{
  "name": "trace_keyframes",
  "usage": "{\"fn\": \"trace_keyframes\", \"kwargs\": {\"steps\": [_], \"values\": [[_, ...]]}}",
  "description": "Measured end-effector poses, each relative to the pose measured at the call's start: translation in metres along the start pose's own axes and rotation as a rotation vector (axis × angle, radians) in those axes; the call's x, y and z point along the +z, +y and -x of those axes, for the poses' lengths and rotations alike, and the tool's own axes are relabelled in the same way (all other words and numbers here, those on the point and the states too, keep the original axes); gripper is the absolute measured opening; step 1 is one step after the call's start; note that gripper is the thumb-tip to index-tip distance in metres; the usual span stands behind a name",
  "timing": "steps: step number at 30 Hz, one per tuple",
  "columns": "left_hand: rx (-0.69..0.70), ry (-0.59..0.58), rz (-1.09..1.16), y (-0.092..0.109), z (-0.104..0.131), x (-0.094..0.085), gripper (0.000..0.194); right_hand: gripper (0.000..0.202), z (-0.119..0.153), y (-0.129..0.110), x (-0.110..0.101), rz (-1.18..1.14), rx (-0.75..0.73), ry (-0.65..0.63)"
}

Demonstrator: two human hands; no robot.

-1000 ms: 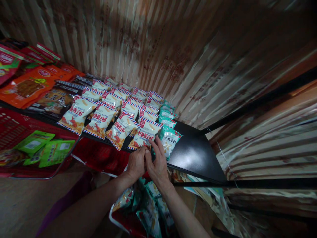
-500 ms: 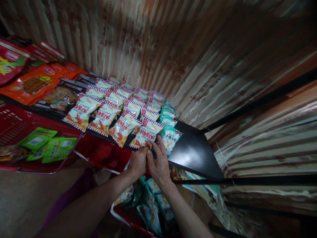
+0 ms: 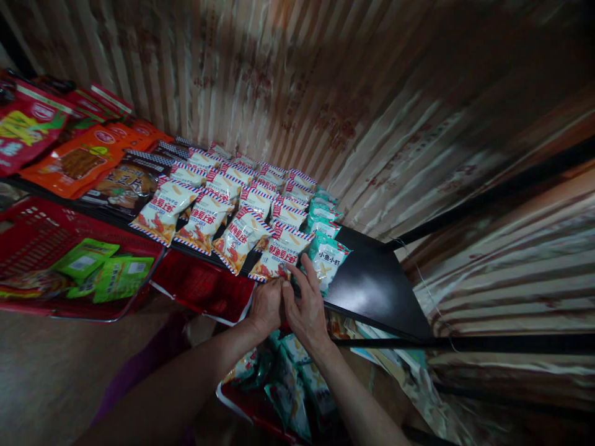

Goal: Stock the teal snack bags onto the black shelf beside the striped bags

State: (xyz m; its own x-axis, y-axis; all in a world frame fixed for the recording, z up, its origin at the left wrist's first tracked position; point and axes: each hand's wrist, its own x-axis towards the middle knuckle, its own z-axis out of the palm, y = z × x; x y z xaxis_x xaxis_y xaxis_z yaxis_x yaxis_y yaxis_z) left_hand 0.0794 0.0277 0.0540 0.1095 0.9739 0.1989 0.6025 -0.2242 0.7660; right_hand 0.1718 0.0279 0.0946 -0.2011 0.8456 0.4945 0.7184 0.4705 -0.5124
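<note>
Teal packets (image 3: pixel 289 387) crowd a red basket (image 3: pixel 255 410) — left hand (image 3: pixel 268 305), right hand (image 3: pixel 307 310) above.

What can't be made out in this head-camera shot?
All in the head view:
- Left hand: fingertips hidden by the hand itself.
- Teal bags below: partly covered by the right forearm.
- Leftmost red bag: cut off by left edge.
- White bags: smallest print too small.

Behind the black shelf (image 3: pixel 376 279), a pleated, brown-striped curtain (image 3: pixel 297 93) hangs in dim light; below the shelf, to its left, lies dull grey-brown floor (image 3: pixel 51 371).
</note>
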Motion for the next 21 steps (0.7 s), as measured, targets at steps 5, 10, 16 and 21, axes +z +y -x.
{"fn": "trace_keyframes", "kwargs": {"steps": [5, 10, 16, 21], "values": [[0.004, -0.001, -0.01, 0.002, 0.002, -0.002, 0.019, 0.032, -0.002, -0.002, 0.002, 0.004, 0.009, 0.008], [0.015, 0.011, -0.012, 0.003, 0.003, -0.006, 0.02, 0.032, -0.007, -0.006, 0.002, 0.012, -0.038, 0.011], [-0.092, 0.091, -0.002, 0.001, 0.008, -0.019, 0.019, 0.034, -0.037, -0.011, -0.004, 0.057, -0.173, -0.021], [-0.246, 0.303, 0.288, -0.014, 0.022, -0.036, 0.019, 0.034, -0.08, -0.021, -0.001, 0.134, -0.303, -0.086]]}}
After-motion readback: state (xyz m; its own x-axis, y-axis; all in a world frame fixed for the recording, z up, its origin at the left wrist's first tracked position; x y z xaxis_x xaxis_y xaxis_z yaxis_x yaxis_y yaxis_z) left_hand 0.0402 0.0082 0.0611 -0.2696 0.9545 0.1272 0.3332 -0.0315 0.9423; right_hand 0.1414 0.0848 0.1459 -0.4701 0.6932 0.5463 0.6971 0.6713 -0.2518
